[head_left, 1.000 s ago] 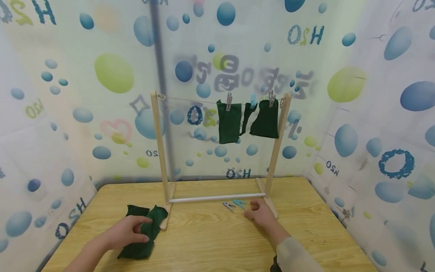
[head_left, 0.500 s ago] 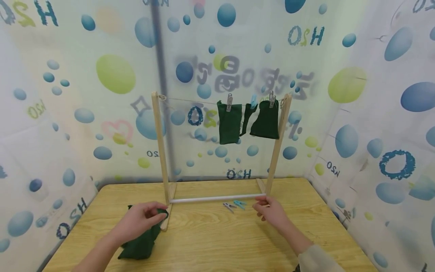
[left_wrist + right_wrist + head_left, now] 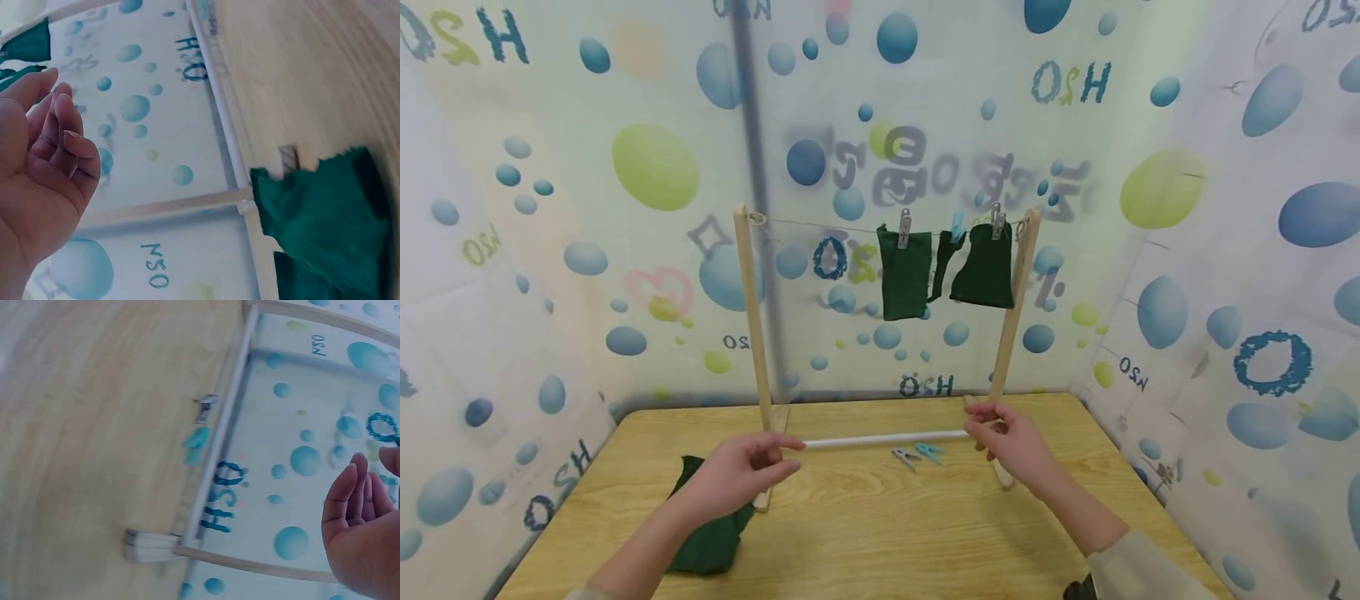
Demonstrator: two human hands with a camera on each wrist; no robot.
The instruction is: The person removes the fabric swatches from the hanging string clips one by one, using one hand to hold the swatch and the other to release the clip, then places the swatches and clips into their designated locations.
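Note:
My left hand hovers in front of the rack's left post, its fingers loosely bent around nothing. Below it, partly hidden by the forearm, green cloth pieces lie on the table; the left wrist view shows the green cloth beside the rack's foot. Near the base of the right post, my right hand is raised with relaxed fingers and holds nothing. Between the hands lie a grey clothespin and a blue clothespin. Green cloths, including a rectangular one, hang from the line by clothespins.
A wooden rack with a left post and a right post carries a thin string across its top. Its white rod joins the feet low down. Patterned curtain walls surround the wooden table at the back and sides.
The left hand has risen off the green cloth and moved right, towards the rod. My right hand has drawn away from the loose clothespins, up and to the right.

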